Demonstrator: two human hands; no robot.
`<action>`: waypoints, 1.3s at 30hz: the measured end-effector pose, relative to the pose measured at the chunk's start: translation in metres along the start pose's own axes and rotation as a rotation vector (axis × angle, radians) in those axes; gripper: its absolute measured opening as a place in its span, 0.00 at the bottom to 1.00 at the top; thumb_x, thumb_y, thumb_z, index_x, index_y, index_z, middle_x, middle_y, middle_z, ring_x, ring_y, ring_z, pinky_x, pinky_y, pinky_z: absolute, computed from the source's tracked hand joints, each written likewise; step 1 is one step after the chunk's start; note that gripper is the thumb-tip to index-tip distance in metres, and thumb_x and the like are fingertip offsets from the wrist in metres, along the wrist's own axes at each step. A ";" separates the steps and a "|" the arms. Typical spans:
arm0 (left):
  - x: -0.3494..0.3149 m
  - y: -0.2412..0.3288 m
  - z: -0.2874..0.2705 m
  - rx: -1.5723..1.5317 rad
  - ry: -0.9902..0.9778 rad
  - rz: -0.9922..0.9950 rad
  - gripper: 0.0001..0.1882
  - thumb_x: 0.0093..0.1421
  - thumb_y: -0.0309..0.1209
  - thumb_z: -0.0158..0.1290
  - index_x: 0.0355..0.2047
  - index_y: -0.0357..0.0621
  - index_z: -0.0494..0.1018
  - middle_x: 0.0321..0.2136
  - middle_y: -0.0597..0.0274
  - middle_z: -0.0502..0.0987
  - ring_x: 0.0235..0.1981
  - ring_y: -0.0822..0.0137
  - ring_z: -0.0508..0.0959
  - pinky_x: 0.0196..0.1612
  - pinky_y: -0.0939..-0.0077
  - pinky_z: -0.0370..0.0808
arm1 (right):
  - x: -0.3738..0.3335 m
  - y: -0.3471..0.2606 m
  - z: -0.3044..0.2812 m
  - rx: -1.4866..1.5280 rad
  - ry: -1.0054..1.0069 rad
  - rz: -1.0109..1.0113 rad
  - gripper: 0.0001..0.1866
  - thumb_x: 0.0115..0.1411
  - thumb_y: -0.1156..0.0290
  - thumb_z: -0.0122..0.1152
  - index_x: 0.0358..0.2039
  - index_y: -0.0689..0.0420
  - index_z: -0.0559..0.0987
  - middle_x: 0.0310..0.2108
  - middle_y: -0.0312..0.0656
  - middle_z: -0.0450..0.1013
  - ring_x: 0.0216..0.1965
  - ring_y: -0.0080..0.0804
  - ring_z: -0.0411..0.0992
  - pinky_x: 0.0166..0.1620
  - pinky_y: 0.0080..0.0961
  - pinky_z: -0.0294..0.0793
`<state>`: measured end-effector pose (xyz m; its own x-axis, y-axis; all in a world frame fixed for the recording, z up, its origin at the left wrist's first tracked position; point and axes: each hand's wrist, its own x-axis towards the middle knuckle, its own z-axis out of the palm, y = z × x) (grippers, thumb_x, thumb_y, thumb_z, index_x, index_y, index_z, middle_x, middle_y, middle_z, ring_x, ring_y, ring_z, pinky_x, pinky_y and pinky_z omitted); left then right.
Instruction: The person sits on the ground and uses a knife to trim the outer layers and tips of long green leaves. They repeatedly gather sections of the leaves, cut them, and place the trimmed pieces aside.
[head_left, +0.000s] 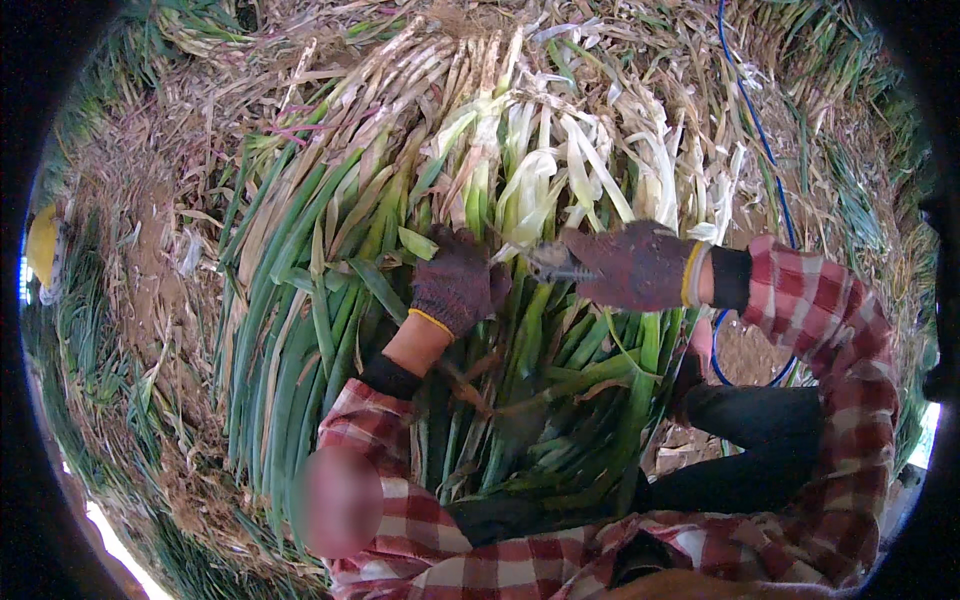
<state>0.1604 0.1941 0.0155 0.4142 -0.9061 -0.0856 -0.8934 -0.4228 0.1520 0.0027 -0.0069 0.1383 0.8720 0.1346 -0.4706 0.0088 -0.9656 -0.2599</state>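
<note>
A broad heap of green onions [290, 340] lies in front of me, dark green leaves toward me and white stalks pointing away. My left hand [455, 275], in a dark purplish glove with a yellow cuff edge, is closed low over the middle of the heap. Its fingers are curled round green onion leaves, partly hidden by the glove. To its right, my right hand [635, 265], gloved alike, is wrapped round a small grey tool [555, 263] with a ridged side. That tool points left toward the left hand; its exact kind is hard to make out. Pale peeled stalks [530, 190] lie just beyond both hands.
A blue hose [765, 150] runs down the right side and loops beside my bent leg [755, 410]. Dry husks and leaf scraps [175, 250] litter the brown ground. More green onions [80, 290] lie along the left, near a yellow object [43, 245].
</note>
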 end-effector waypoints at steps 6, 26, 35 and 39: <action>0.040 -0.008 0.018 0.343 0.223 -0.059 0.23 0.60 0.43 0.47 0.49 0.39 0.71 0.47 0.48 0.72 0.55 0.48 0.64 0.53 0.48 0.65 | 0.055 0.033 -0.008 0.005 0.111 0.150 0.37 0.62 0.54 0.53 0.61 0.70 0.58 0.28 0.56 0.75 0.31 0.54 0.76 0.34 0.46 0.74; 0.083 0.020 0.002 0.389 -0.180 -0.232 0.19 0.58 0.42 0.50 0.45 0.46 0.78 0.50 0.56 0.71 0.53 0.54 0.65 0.55 0.52 0.60 | 0.012 0.020 -0.001 -0.088 -0.004 0.216 0.38 0.63 0.54 0.54 0.63 0.68 0.55 0.33 0.52 0.75 0.35 0.51 0.76 0.37 0.44 0.75; 0.073 0.013 -0.008 0.274 -0.252 -0.190 0.35 0.52 0.56 0.48 0.54 0.45 0.74 0.57 0.57 0.68 0.62 0.55 0.60 0.64 0.54 0.51 | 0.086 0.076 -0.002 0.058 0.273 0.320 0.34 0.63 0.55 0.49 0.60 0.69 0.58 0.29 0.56 0.75 0.34 0.57 0.75 0.41 0.48 0.72; 0.073 0.008 -0.007 0.195 -0.204 -0.151 0.39 0.49 0.57 0.53 0.52 0.38 0.72 0.54 0.48 0.70 0.60 0.47 0.64 0.65 0.46 0.51 | 0.119 0.094 -0.008 -0.011 0.321 0.361 0.34 0.63 0.52 0.48 0.60 0.67 0.60 0.35 0.56 0.77 0.39 0.58 0.75 0.44 0.48 0.73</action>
<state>0.1844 0.1244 0.0172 0.5193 -0.8034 -0.2913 -0.8489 -0.5243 -0.0670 0.1113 -0.0838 0.0648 0.9274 -0.2830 -0.2448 -0.3182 -0.9407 -0.1179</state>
